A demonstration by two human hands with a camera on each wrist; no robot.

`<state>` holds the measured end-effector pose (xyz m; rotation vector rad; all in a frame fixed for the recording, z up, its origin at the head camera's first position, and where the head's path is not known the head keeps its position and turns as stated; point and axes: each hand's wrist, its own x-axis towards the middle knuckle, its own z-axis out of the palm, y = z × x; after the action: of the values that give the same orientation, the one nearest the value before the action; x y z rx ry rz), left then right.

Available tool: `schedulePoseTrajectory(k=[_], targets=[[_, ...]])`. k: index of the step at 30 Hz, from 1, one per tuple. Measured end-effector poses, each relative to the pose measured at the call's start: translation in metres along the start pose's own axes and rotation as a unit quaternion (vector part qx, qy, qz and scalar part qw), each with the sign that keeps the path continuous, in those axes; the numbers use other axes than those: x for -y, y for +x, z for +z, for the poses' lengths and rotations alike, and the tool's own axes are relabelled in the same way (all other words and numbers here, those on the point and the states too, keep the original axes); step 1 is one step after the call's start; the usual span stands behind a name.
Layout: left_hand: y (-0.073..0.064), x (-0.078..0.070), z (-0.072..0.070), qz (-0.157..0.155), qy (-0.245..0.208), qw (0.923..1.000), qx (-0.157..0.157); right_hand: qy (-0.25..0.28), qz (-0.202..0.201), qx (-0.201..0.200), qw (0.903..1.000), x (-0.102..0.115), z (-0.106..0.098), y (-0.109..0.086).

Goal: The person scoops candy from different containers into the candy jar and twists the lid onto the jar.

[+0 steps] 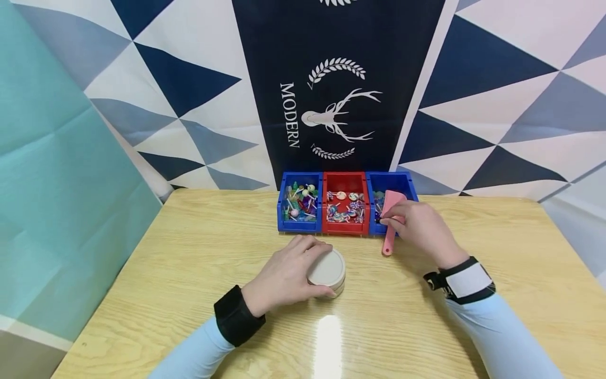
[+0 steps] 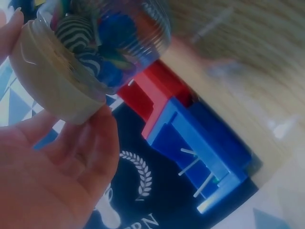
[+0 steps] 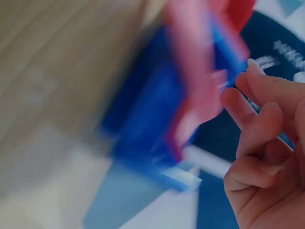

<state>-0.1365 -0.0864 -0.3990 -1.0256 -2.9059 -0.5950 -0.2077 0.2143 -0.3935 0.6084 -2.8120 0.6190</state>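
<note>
My left hand [image 1: 293, 273] curls round the beige lid [image 1: 327, 268] of a clear jar [image 2: 143, 28] standing on the table. Through the jar's wall show blue and striped candies. A pink scoop [image 1: 389, 237] leans across the front edge of the right blue bin [image 1: 409, 184], its handle pointing towards me. Over that bin is my right hand [image 1: 423, 226], thumb and index finger close together right at the scoop's edge. The right wrist view has the scoop blurred beside the fingertips, with the fingers loosely bent and nothing between them.
Left of that bin stand a red bin [image 1: 345, 228] with striped lollipops and another blue bin [image 1: 299, 226] with mixed small candies. The three form a row against the patterned backdrop [image 1: 341, 31]. The wooden table [image 1: 189, 252] extends to both sides.
</note>
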Motion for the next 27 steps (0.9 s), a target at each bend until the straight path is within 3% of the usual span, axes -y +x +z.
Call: schedulePoseTrajectory(k=[4, 8, 13, 16, 20, 27], targets=[[0.0, 0.0, -0.002, -0.003, -0.002, 1.0, 0.008, 0.079, -0.069, 0.007, 0.9944, 0.032, -0.007, -0.005], [0.0, 0.0, -0.005, -0.014, -0.016, 0.9994, 0.028, 0.148, -0.146, 0.042, 0.9773, 0.06, -0.007, -0.012], [0.0, 0.002, -0.009, -0.021, -0.04, 0.9981, 0.043, 0.172, -0.221, 0.079, 0.9567, 0.08, 0.0, -0.019], [-0.001, 0.003, -0.01, -0.017, -0.042, 0.9981, 0.043, 0.164, -0.231, 0.111, 0.9526, 0.087, 0.006, -0.021], [0.0, 0.004, -0.009, -0.016, -0.046, 0.9978, 0.045, 0.134, -0.227, 0.141, 0.9542, 0.092, 0.013, -0.022], [0.002, 0.005, -0.006, -0.03, -0.047, 0.9965, 0.062, 0.094, -0.247, 0.119, 0.9571, 0.093, 0.018, -0.023]])
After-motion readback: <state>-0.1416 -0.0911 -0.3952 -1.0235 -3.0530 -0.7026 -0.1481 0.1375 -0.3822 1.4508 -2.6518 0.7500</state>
